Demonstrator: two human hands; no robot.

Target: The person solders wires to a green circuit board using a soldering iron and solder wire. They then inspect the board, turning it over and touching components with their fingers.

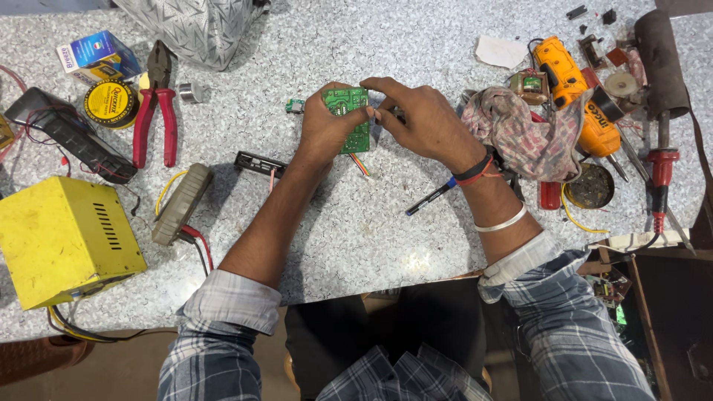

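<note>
1. The left hand [324,128] is closed on a green circuit board [349,111], thumb on its face and fingers curled behind it.
2. The right hand [420,115] meets the board's right edge, its thumb and forefinger pinched together there; whether they grip the board itself or a small part on it cannot be told.
3. The board is held just above the bench [356,230], about midway between its left and right edges and nearer the far edge. Coloured wires [360,165] trail from its lower end.
4. A pen [431,198] lies near the right wrist.
5. A crumpled checked cloth [520,130] lies just right of the right hand, with an orange drill [572,89] touching it.
6. Red-handled pliers [156,111] lie toward the far left corner.
7. A yellow metal box [63,241] sits at the near left edge.
</note>
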